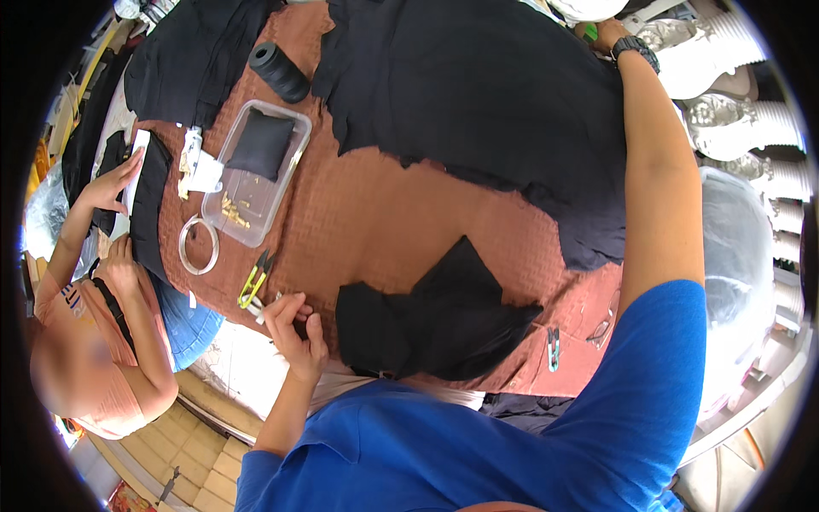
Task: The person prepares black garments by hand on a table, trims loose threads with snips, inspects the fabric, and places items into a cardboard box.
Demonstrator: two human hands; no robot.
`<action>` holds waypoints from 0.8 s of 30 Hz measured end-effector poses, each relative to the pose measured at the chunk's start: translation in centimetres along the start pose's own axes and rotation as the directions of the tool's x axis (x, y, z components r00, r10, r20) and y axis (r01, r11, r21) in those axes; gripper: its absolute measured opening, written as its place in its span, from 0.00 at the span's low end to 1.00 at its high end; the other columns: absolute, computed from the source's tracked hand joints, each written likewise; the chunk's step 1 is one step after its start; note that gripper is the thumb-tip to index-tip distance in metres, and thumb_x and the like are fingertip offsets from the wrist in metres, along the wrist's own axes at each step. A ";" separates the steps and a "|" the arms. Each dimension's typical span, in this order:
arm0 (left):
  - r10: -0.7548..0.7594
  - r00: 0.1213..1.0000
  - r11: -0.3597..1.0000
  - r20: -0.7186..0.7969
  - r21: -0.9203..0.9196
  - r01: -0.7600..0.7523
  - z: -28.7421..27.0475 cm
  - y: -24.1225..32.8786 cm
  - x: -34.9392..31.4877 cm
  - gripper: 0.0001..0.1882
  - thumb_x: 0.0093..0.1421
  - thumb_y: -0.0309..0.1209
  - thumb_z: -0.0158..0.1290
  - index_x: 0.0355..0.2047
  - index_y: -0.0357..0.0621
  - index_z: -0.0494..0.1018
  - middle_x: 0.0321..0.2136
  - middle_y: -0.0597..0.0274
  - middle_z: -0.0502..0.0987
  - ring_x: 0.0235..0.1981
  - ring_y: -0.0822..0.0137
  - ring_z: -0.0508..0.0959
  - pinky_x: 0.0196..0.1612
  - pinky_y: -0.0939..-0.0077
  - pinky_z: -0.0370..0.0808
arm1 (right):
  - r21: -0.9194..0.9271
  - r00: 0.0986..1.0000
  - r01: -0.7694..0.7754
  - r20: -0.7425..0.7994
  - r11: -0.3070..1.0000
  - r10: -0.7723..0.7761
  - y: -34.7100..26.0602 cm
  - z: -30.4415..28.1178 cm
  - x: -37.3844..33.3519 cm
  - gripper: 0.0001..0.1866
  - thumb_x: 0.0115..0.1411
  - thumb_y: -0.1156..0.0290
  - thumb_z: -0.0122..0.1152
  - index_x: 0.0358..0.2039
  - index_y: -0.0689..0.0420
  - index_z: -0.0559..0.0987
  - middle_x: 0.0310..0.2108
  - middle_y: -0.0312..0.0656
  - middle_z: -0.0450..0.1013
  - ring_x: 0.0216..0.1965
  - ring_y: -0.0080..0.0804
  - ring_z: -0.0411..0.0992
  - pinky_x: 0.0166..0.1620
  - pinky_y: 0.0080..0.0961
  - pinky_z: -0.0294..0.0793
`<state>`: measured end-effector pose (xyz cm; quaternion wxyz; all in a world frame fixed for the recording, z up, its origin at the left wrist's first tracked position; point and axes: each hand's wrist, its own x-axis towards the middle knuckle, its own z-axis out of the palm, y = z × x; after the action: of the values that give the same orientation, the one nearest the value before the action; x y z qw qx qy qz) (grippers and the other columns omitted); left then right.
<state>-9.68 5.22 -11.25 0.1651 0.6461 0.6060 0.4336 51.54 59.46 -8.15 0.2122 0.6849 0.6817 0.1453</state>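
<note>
Blue shirt: nearest the camera, below and right of the clear tray.
Left hand: below the tray; fingers loosely curled; I cannot tell whether they grip anything.
Small black cloth: on the tabletop, below and right of the tray, just to the right of the left fingers; long axis left to right, one corner peaking upward.
Nearer hand to it: the left, by far.
Yellow snips: between tray and left hand, blades upward.
Right hand: well up and right of the tray, by the large black cloth; green item at its fingers, grip unclear.
</note>
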 end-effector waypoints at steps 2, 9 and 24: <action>0.025 0.999 0.999 0.041 0.047 -0.027 -0.1 -0.2 0.3 0.15 0.67 0.30 0.52 0.50 0.35 0.70 0.42 0.52 0.68 0.32 0.67 0.69 0.37 0.75 0.70 | 0.004 1.000 0.015 0.024 1.000 -0.015 0.2 0.0 -0.9 0.34 0.51 0.53 0.74 0.53 0.61 0.77 0.48 0.56 0.76 0.53 0.53 0.74 0.53 0.44 0.75; -0.009 0.994 0.997 0.110 0.071 0.001 -0.4 -0.2 0.6 0.15 0.67 0.33 0.51 0.49 0.34 0.70 0.40 0.51 0.69 0.33 0.65 0.68 0.39 0.71 0.69 | 0.056 0.998 0.022 0.061 0.998 -0.025 1.4 4.2 2.4 0.33 0.53 0.55 0.71 0.54 0.61 0.74 0.48 0.57 0.75 0.51 0.55 0.73 0.52 0.45 0.75; -0.072 0.996 0.992 0.057 0.112 0.066 0.1 -0.3 -0.2 0.16 0.67 0.37 0.51 0.43 0.34 0.73 0.37 0.52 0.70 0.32 0.65 0.67 0.37 0.72 0.67 | 0.085 0.988 -0.082 -0.127 0.993 0.092 1.9 7.9 3.8 0.32 0.58 0.58 0.63 0.58 0.62 0.68 0.46 0.59 0.72 0.48 0.59 0.73 0.51 0.47 0.76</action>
<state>-9.76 5.13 -11.64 0.1624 0.6457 0.6457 0.3738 57.18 62.52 -14.40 0.1334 0.7109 0.6688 0.1718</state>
